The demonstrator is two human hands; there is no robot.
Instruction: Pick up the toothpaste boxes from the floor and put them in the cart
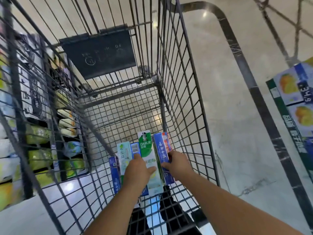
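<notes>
Your left hand and right hand hold a bundle of toothpaste boxes inside the cart, toward six o'clock. Your fingers curl over the boxes, which stick out toward twelve o'clock beyond them.

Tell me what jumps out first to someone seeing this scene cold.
Two bare hands, left hand and right hand, rest on a bundle of toothpaste boxes low inside the wire cart. The green Darlie box sits in the middle. Stocked shelves show through the cart's left wall.
</notes>
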